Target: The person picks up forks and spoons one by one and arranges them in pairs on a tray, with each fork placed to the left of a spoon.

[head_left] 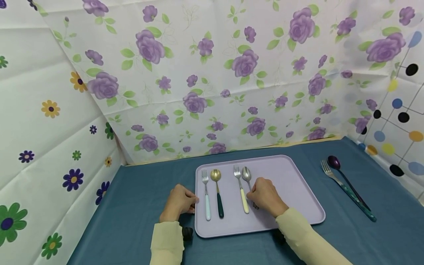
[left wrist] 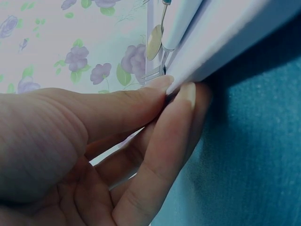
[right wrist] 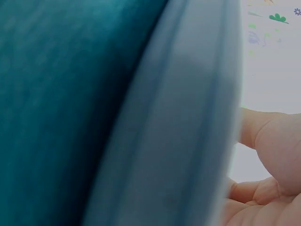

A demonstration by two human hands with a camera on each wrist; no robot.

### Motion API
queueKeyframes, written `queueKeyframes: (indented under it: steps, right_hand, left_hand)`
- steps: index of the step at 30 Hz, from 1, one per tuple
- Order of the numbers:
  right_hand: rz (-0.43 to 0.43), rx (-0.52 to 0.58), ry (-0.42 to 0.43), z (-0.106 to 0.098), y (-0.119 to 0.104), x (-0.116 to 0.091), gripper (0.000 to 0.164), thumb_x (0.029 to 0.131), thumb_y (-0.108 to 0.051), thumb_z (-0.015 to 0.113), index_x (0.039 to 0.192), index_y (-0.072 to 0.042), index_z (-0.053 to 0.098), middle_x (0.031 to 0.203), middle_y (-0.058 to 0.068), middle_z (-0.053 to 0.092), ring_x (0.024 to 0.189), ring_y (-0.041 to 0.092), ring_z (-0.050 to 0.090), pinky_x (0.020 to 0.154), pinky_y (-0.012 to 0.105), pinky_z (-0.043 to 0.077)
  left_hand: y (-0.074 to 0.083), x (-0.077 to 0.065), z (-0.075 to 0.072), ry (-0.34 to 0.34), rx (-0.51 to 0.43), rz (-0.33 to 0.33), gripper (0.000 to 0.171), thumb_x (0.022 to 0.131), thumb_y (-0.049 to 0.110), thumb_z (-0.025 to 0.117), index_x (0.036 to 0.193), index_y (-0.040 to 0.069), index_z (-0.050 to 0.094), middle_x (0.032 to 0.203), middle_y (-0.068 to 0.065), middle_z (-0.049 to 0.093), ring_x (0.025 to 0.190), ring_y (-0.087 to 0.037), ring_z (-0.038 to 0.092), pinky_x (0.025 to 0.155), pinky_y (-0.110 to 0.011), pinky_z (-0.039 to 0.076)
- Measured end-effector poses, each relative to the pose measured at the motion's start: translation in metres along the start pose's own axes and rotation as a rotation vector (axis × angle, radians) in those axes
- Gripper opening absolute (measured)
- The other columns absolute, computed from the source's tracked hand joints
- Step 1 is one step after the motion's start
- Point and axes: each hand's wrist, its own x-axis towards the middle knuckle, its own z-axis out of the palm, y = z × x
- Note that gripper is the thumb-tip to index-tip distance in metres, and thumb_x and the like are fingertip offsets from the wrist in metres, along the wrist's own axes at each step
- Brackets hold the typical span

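A pale lilac tray (head_left: 294,198) lies on the blue cloth. My left hand (head_left: 179,202) pinches its left rim; in the left wrist view the thumb (left wrist: 127,103) and fingers meet at the tray edge. Over the tray, my right hand (head_left: 267,197) holds a silver spoon (head_left: 246,173) by its handle, whose end shows below the fingers. Left of that spoon lies a fork (head_left: 243,195) with a pale yellow handle. Farther left are a fork (head_left: 207,200) with a light blue handle and a gold spoon (head_left: 219,198) with a dark green handle.
On the cloth to the right of the tray lie a fork (head_left: 351,195) with a green patterned handle and a dark purple spoon (head_left: 334,163), close together. A flower-printed sheet (head_left: 212,92) hangs behind the table, with patterned sheets at both sides.
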Motion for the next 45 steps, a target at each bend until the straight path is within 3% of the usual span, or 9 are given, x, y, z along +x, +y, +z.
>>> queueKeyframes:
  steps: [6, 25, 41, 45]
  right_hand:
    - [-0.025, -0.009, 0.005, -0.002, 0.001, 0.0, 0.033, 0.073, -0.002, 0.068, 0.044, -0.01, 0.054, 0.039, -0.004, 0.047, 0.035, 0.008, 0.045, 0.035, 0.02, 0.035]
    - [-0.016, 0.001, -0.013, -0.001, 0.001, -0.002, 0.032, 0.076, -0.003, 0.068, 0.047, -0.008, 0.056, 0.04, -0.001, 0.052, 0.036, 0.009, 0.05, 0.035, 0.021, 0.036]
    - [-0.021, -0.02, -0.025, -0.007, 0.002, -0.003, 0.04, 0.081, -0.011, 0.068, 0.045, -0.011, 0.051, 0.039, -0.006, 0.041, 0.037, 0.009, 0.039, 0.036, 0.022, 0.028]
    - [-0.026, -0.038, -0.043, -0.012, 0.005, -0.007, 0.038, 0.083, -0.016, 0.067, 0.049, -0.011, 0.053, 0.042, -0.005, 0.043, 0.041, 0.01, 0.042, 0.038, 0.022, 0.031]
  left_hand:
    - [0.003, 0.0, 0.0, 0.002, 0.003, 0.004, 0.006, 0.083, 0.004, 0.072, 0.078, 0.002, 0.076, 0.066, -0.008, 0.067, 0.05, -0.014, 0.062, 0.046, -0.027, 0.056]
    - [0.002, -0.003, -0.002, -0.001, -0.017, 0.003, 0.005, 0.082, 0.003, 0.072, 0.079, 0.001, 0.076, 0.068, -0.01, 0.067, 0.05, -0.015, 0.062, 0.049, -0.03, 0.057]
    - [0.003, -0.003, -0.003, -0.008, -0.013, 0.004, 0.005, 0.083, 0.004, 0.072, 0.08, 0.001, 0.076, 0.069, -0.011, 0.067, 0.052, -0.016, 0.062, 0.05, -0.03, 0.058]
    - [0.002, -0.003, -0.002, -0.015, -0.004, -0.001, 0.006, 0.084, 0.005, 0.072, 0.081, 0.001, 0.076, 0.068, -0.011, 0.066, 0.052, -0.017, 0.062, 0.05, -0.03, 0.057]
